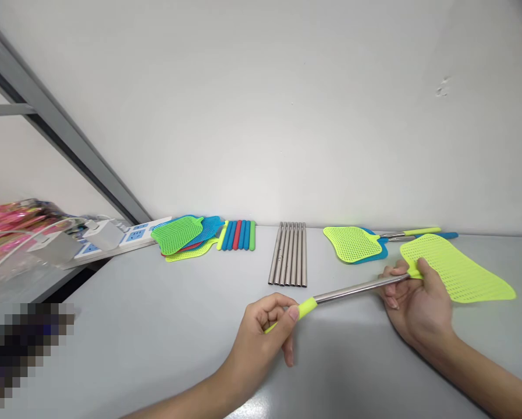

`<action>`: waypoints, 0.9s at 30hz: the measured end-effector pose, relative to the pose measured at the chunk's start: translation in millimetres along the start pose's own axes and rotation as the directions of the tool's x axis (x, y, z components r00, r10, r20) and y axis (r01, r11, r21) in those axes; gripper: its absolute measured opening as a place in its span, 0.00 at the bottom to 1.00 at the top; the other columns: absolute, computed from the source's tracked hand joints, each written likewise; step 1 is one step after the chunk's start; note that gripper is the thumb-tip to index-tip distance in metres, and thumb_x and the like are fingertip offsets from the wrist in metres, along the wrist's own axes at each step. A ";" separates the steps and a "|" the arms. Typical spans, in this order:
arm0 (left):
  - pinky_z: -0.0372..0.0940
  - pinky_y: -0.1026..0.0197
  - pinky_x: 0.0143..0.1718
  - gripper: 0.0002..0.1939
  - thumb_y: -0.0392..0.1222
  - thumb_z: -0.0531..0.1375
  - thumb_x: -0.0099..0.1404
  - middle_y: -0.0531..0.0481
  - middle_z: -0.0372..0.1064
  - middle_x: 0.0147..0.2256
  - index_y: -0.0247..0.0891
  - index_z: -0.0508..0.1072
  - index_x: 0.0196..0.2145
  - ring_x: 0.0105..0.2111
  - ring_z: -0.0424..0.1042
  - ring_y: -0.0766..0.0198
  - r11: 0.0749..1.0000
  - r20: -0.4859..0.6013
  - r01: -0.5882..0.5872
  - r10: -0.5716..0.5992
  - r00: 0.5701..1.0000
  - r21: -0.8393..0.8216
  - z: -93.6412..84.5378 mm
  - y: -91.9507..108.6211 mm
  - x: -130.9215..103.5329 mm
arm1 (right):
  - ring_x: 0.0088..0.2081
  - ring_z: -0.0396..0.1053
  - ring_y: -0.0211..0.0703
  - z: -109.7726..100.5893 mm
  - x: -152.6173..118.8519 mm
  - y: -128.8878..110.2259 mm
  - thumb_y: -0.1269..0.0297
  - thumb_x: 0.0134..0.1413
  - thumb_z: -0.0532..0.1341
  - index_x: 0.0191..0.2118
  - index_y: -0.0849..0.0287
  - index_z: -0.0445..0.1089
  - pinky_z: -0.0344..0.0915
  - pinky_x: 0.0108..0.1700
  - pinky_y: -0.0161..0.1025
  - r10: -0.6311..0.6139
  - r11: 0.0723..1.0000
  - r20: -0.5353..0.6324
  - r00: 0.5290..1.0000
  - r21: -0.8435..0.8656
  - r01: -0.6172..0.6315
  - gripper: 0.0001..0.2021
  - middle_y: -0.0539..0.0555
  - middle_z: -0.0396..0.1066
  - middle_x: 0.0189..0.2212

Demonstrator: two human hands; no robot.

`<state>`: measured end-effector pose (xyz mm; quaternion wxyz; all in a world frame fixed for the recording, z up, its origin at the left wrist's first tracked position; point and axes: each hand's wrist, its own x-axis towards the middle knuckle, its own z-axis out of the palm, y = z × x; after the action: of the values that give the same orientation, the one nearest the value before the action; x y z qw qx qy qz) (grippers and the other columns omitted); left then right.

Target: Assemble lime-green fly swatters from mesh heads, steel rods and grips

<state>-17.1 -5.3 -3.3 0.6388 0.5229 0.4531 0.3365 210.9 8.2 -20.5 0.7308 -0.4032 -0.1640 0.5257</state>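
A yellow-green fly swatter (357, 288) with a metal rod is held across in front of me, above the table. Its yellow-green grip lies in my left hand (265, 329), with thumb and fingers closed round it. At the other end, my right hand (420, 305) pinches the neck where the rod meets the perforated paddle (457, 270). Behind the hands, several metal rods (289, 256) lie side by side. Left of them sits a row of coloured grips (238, 235) in blue, red and green. Loose paddles (180, 235) in green, blue, red and yellow are piled further left.
Whole fly swatters (352, 243), yellow and blue, lie stacked at the back right by the wall (287, 116). A power strip (134, 235) with white chargers (103, 234) stands at the left. Beyond it are plastic-wrapped colourful items (16, 227) and a grey metal frame (68, 122).
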 end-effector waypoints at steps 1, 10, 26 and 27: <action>0.57 0.67 0.20 0.12 0.48 0.53 0.59 0.58 0.59 0.13 0.35 0.66 0.30 0.13 0.59 0.72 1.000 0.002 0.000 0.000 1.000 0.027 0.2 0.5 -0.5 | 0.14 0.54 0.34 0.3 -0.2 0.1 0.55 0.50 0.50 0.19 0.57 0.60 0.49 0.12 0.30 -0.004 1.000 0.006 1.000 0.005 0.004 0.15 0.47 0.56 0.12; 0.57 0.67 0.19 0.13 0.48 0.54 0.58 0.57 0.61 0.14 0.35 0.66 0.31 0.13 0.61 0.71 0.992 0.100 0.002 -0.015 0.995 0.128 2.2 -1.5 0.0 | 0.13 0.55 0.32 4.1 -4.0 6.6 0.54 0.51 0.52 0.19 0.59 0.63 0.49 0.11 0.28 -0.045 0.989 0.086 0.995 -0.135 0.056 0.17 0.48 0.59 0.13; 0.52 0.70 0.15 0.14 0.48 0.57 0.54 0.59 0.52 0.17 0.38 0.69 0.37 0.14 0.53 0.74 0.985 0.038 0.006 -0.013 0.999 0.172 3.9 -1.8 -2.3 | 0.13 0.55 0.31 8.4 -4.0 7.3 0.53 0.46 0.56 0.19 0.61 0.64 0.52 0.11 0.26 0.031 0.973 0.079 0.996 -0.228 -0.012 0.16 0.46 0.57 0.11; 0.51 0.70 0.15 0.14 0.48 0.57 0.55 0.59 0.52 0.17 0.38 0.69 0.36 0.15 0.52 0.74 0.982 0.028 0.004 -0.009 1.000 0.187 4.4 -1.6 -2.6 | 0.13 0.55 0.31 8.0 -3.5 7.5 0.53 0.46 0.56 0.19 0.61 0.64 0.52 0.11 0.26 0.032 0.973 0.081 0.996 -0.229 -0.013 0.16 0.46 0.57 0.11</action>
<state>-14.0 -9.7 -4.1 0.5943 0.5841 0.4751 0.2827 199.5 9.3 -20.6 0.6661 -0.4640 -0.2493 0.5281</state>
